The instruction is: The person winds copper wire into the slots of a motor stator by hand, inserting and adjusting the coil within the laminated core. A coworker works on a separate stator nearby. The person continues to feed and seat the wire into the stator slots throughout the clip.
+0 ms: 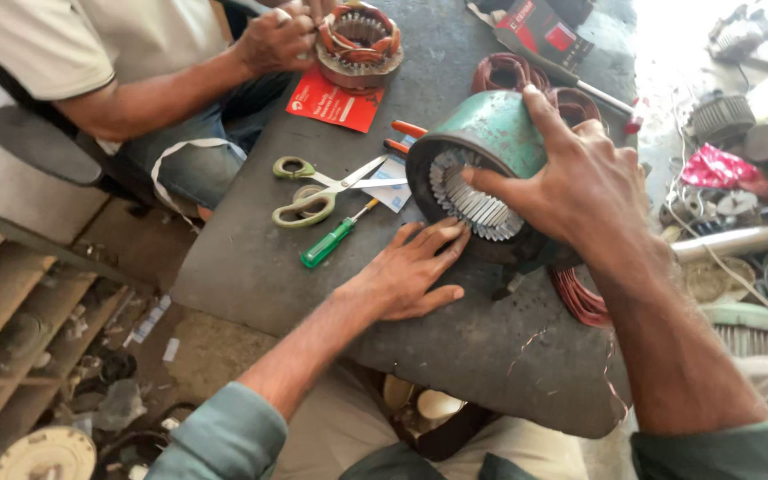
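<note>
My right hand [580, 182] wraps its fingers around the green motor shell [482, 147]. My left hand [411, 271] lies flat, fingers loose, on the desk [251, 258] beside it.

Green motor stator housing [491, 133] lying on side on grey table [251, 267], open end with bare slotted steel core facing scissors [317, 191], near table's middle.

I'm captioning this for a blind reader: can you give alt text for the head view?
The right hand grips a green motor stator housing lying on a grey table, thumb in its slotted bore, while the left hand rests flat beside it. Scissors and a green screwdriver lie nearby.
</note>
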